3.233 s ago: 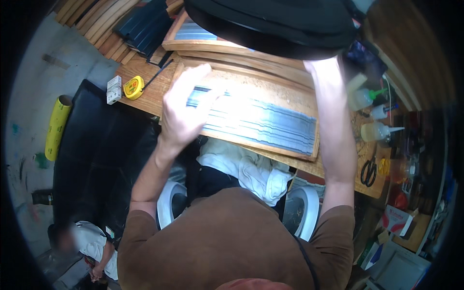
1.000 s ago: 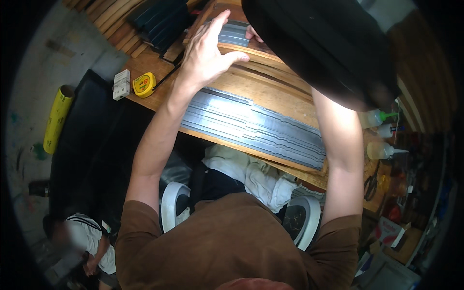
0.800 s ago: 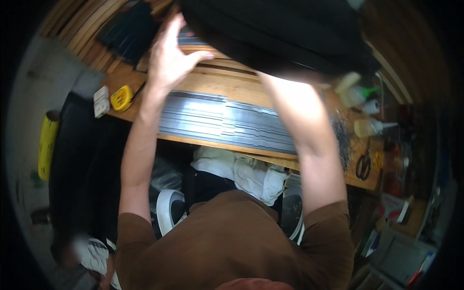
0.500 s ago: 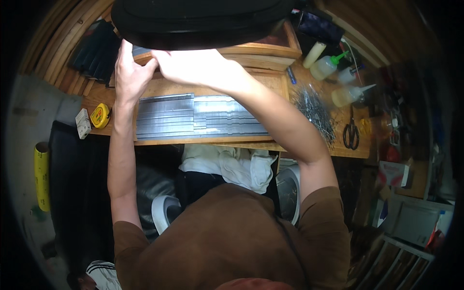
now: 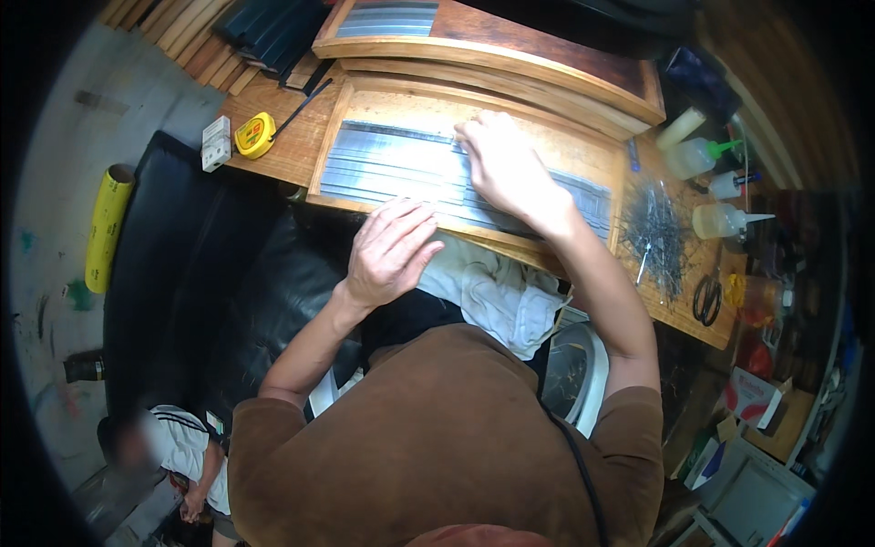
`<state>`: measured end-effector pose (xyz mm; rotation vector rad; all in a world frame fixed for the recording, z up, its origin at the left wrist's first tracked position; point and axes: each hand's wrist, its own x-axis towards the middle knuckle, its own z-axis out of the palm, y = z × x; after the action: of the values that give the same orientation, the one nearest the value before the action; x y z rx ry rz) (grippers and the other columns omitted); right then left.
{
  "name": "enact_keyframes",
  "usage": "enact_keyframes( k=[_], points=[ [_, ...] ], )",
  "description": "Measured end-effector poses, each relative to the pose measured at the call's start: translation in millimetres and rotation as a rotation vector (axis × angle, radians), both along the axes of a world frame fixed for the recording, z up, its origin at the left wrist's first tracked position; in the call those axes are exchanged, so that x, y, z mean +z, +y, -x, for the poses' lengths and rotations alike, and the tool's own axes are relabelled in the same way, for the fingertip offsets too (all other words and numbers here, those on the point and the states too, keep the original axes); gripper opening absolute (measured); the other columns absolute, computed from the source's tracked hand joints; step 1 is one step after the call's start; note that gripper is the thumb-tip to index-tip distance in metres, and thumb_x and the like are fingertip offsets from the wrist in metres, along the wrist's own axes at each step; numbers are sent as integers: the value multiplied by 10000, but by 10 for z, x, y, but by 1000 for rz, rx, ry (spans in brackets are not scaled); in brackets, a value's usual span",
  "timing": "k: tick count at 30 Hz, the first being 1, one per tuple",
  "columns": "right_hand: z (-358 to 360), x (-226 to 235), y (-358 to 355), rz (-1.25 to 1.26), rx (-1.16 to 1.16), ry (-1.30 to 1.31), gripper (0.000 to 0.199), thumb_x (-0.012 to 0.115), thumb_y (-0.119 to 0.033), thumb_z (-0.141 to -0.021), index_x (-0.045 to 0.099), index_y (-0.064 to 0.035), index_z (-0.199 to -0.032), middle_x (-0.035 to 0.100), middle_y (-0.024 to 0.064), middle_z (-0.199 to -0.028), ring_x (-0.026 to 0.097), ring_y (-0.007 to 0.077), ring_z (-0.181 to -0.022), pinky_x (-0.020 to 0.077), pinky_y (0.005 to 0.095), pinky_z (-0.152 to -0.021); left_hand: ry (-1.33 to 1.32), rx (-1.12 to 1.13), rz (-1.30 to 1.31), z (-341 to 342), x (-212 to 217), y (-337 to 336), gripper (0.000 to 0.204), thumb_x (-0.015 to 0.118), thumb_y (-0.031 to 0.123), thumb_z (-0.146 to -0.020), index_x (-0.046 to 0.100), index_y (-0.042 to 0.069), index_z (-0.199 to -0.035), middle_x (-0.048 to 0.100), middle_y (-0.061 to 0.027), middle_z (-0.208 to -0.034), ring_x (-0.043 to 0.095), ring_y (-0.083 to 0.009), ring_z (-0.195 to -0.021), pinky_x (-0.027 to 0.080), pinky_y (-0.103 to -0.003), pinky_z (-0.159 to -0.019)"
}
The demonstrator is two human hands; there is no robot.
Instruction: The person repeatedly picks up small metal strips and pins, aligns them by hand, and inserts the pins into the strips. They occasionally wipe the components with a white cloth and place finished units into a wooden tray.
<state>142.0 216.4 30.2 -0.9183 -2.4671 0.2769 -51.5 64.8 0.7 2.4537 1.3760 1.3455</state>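
Flat metal strips (image 5: 383, 162) with a grey sheen lie side by side in a shallow wooden tray (image 5: 330, 150) on the workbench. My right hand (image 5: 510, 169) reaches over them from the right. Its fingers are bent and close together, with the tips down at the strips' far edge; whatever they pinch is hidden. Nearer to me, my left hand (image 5: 387, 251) is at the tray's front edge, fingers stretched out and thumb apart, with nothing in it. Behind, a second wooden tray (image 5: 538, 56) holds a smaller group of strips (image 5: 387, 18).
On the left are a yellow tape measure (image 5: 255, 135) and a small white box (image 5: 216, 144). To the right lie a heap of thin metal pieces (image 5: 656, 242), black scissors (image 5: 707, 299) and squeeze bottles (image 5: 690, 159). A dark object (image 5: 583, 23) hangs overhead. Another person (image 5: 187, 447) is at lower left.
Both hands have come back from the rear tray. The left is now at the front tray's near edge, the right over its strips. The whole view has shifted and turned.
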Motion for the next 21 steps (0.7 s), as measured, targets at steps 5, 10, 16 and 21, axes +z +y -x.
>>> enact_keyframes(
  k=[5,10,16,21],
  points=[
    [234,-81,117,-70,-15,-126,229,591,-135,-1030,690,9,-1177,642,188,-1087,606,346,-1046,516,443,-937,43,-36,-28,-44,16,126,290,868,72,-810,765,-23,-1064,772,-164,-1089,738,-347,-1064,589,-436,-930],
    [336,-85,144,6,-45,-83,213,636,-203,-1025,734,-18,-1066,671,171,-1005,636,310,-984,524,448,-904,47,-2,-68,-61,-50,170,250,867,79,-815,767,-11,-1025,773,-140,-1021,746,-320,-936,590,-399,-813],
    [401,-14,470,587,-133,-45,317,735,-352,-988,774,-39,-959,743,141,-915,676,210,-805,548,390,-767,-4,-2,-67,-83,-62,182,231,872,44,-799,772,-3,-1002,773,-128,-991,739,-305,-887,577,-379,-777],
    [249,295,369,670,-77,39,338,740,-386,-986,765,-58,-909,689,82,-800,630,154,-732,521,348,-686,-337,6,46,-107,91,133,186,866,-4,-817,791,-9,-987,771,-126,-920,735,-264,-858,583,-362,-807]
  ],
)
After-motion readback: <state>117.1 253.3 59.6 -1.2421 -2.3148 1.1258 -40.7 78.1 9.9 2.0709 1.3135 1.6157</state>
